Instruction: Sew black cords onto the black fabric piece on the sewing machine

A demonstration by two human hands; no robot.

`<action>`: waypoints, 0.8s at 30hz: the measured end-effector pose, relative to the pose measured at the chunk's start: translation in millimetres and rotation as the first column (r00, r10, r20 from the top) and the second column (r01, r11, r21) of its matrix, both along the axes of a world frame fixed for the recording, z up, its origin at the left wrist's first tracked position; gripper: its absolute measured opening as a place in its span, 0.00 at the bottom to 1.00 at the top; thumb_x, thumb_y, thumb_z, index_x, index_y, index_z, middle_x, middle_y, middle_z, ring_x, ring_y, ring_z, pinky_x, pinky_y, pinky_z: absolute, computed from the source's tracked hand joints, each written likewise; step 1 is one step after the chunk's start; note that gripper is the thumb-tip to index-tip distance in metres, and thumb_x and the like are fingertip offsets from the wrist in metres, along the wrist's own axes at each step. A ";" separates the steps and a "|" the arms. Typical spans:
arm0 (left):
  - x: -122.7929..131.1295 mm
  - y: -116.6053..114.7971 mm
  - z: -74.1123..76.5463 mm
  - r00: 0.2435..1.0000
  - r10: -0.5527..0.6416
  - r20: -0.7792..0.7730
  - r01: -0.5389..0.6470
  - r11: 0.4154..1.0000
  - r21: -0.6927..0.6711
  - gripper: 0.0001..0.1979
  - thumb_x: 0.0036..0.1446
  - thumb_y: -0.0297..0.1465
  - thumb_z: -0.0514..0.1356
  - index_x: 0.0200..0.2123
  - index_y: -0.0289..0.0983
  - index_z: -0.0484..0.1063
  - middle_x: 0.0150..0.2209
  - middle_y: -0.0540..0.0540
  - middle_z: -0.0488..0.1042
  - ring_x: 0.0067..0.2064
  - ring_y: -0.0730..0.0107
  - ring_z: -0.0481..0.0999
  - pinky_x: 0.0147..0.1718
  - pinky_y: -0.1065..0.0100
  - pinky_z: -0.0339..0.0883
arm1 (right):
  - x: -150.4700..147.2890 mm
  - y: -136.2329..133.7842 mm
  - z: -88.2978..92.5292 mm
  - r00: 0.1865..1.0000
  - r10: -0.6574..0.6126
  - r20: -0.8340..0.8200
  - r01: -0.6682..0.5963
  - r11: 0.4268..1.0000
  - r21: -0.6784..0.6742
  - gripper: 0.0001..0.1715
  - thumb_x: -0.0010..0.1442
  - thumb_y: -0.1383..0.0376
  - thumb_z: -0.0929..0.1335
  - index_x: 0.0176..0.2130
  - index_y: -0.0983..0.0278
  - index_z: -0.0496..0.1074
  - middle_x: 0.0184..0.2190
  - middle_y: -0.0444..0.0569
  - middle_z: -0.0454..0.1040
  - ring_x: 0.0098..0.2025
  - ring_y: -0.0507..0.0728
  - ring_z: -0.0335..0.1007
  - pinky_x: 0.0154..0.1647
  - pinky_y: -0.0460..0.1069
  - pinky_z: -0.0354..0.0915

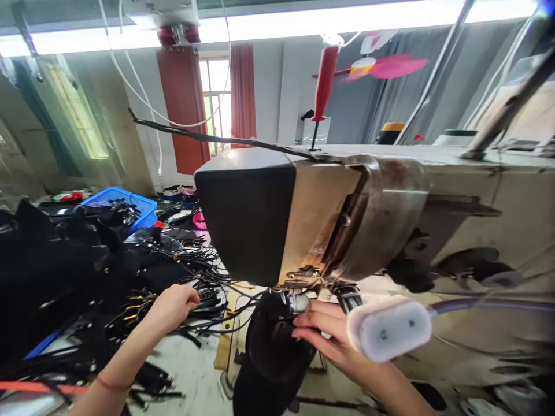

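Note:
A black fabric piece (277, 352) with a curved, hollow shape lies on the sewing machine's bed, its upper edge by the needle area. My right hand (325, 329) is closed on the right edge of this piece, fingertips pinching it just below the presser foot. To the left, my left hand (176, 309) hovers at a heap of thin black straps (208, 297), its fingers curled in. Whatever the left fingers hold, if anything, is hidden. The sewing machine's head (249, 222) stands above the fabric.
A white lamp (390, 329) on a purple cable partly covers my right wrist. Black pieces (65, 254) pile up on the left, with a blue basket (130, 202) behind. A red-handled screwdriver (325, 84) stands on the machine top; a pink fan (390, 67) is farther back.

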State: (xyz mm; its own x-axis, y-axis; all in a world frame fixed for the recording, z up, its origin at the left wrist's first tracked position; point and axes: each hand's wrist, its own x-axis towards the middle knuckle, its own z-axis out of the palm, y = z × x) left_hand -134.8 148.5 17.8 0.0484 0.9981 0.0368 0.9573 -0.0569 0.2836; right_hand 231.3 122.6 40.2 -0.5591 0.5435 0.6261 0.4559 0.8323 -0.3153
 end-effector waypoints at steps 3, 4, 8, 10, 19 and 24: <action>-3.0 5.6 -14.4 0.999 -0.017 -0.041 0.014 0.996 -0.083 0.06 0.54 0.26 0.60 0.29 0.37 0.78 0.31 0.46 0.80 0.35 0.65 0.78 0.38 0.65 0.68 | -2.5 2.7 -1.6 0.998 0.057 0.011 -0.057 0.998 -0.035 0.15 0.66 0.55 0.65 0.34 0.61 0.75 0.27 0.45 0.76 0.28 0.54 0.74 0.28 0.46 0.70; -0.2 8.0 -20.0 0.998 -0.030 -0.048 0.026 0.995 -0.095 0.05 0.56 0.27 0.61 0.31 0.35 0.77 0.32 0.47 0.79 0.36 0.66 0.78 0.40 0.63 0.69 | -3.0 3.1 -3.0 0.998 0.066 0.010 -0.066 0.997 -0.044 0.16 0.66 0.55 0.65 0.34 0.62 0.74 0.27 0.45 0.76 0.28 0.53 0.73 0.27 0.46 0.70; 15.7 13.5 -40.5 0.996 -0.080 -0.043 0.076 0.993 -0.096 0.10 0.61 0.36 0.61 0.34 0.33 0.74 0.35 0.48 0.76 0.39 0.67 0.77 0.43 0.59 0.71 | -3.1 2.3 -3.5 0.995 0.092 0.047 -0.090 0.995 -0.038 0.14 0.66 0.57 0.65 0.34 0.61 0.74 0.29 0.46 0.76 0.29 0.52 0.73 0.28 0.45 0.68; 18.4 13.5 -46.1 0.996 -0.085 -0.025 0.083 0.995 -0.050 0.11 0.61 0.37 0.60 0.34 0.33 0.73 0.37 0.48 0.76 0.42 0.64 0.76 0.44 0.58 0.71 | -2.7 1.3 -1.0 0.993 0.091 0.075 -0.090 0.996 -0.018 0.14 0.67 0.58 0.64 0.35 0.61 0.74 0.30 0.46 0.76 0.30 0.52 0.73 0.29 0.45 0.68; -16.2 26.8 -42.6 0.984 -0.133 0.117 0.134 0.991 -0.004 0.12 0.62 0.37 0.59 0.36 0.33 0.72 0.35 0.48 0.75 0.38 0.68 0.75 0.41 0.60 0.71 | -4.0 -0.7 2.2 0.988 0.054 0.142 -0.051 0.998 -0.022 0.18 0.69 0.57 0.62 0.34 0.62 0.74 0.29 0.46 0.74 0.28 0.52 0.70 0.28 0.44 0.65; -5.3 19.7 -62.7 0.963 -0.150 0.222 0.142 0.988 0.052 0.11 0.61 0.38 0.60 0.36 0.35 0.72 0.39 0.47 0.74 0.43 0.65 0.74 0.45 0.58 0.69 | -4.6 -0.6 1.4 0.993 0.075 0.094 -0.071 0.996 -0.048 0.18 0.69 0.57 0.62 0.34 0.62 0.74 0.28 0.46 0.74 0.29 0.52 0.71 0.28 0.44 0.65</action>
